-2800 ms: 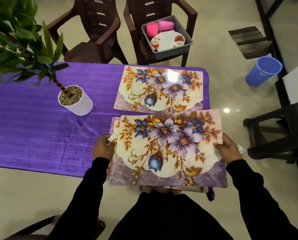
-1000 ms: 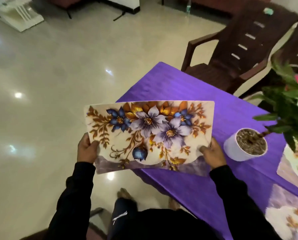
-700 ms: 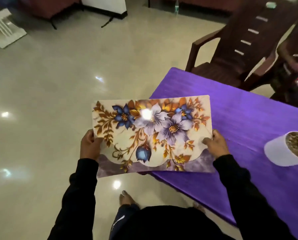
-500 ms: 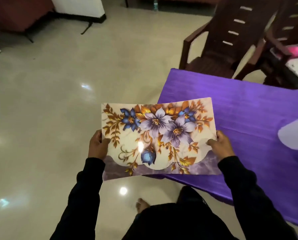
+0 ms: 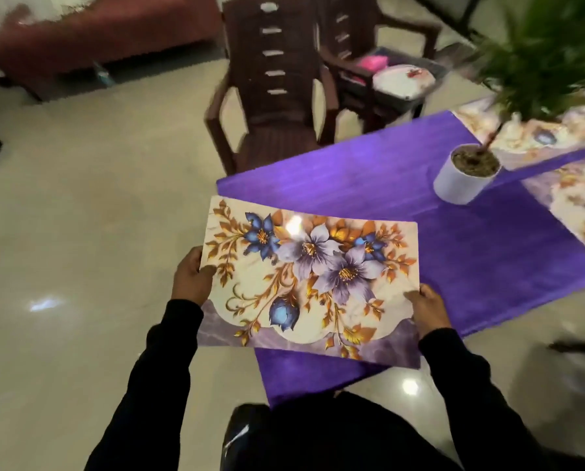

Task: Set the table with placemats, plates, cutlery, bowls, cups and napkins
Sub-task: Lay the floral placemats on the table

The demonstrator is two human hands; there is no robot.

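Altogether three placemats (image 5: 311, 283), two hands (image 5: 191, 280).

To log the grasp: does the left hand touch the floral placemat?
Touching. The head view shows the left hand gripping the floral placemat at its left edge.

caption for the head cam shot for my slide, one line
Both hands, left hand and right hand, hold a floral placemat over the corner of the purple table.

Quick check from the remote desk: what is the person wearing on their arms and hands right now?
Both arms are in long black sleeves reaching the wrists. The left hand and right hand are bare: no gloves, and no rings, watch or markings that I can make out.
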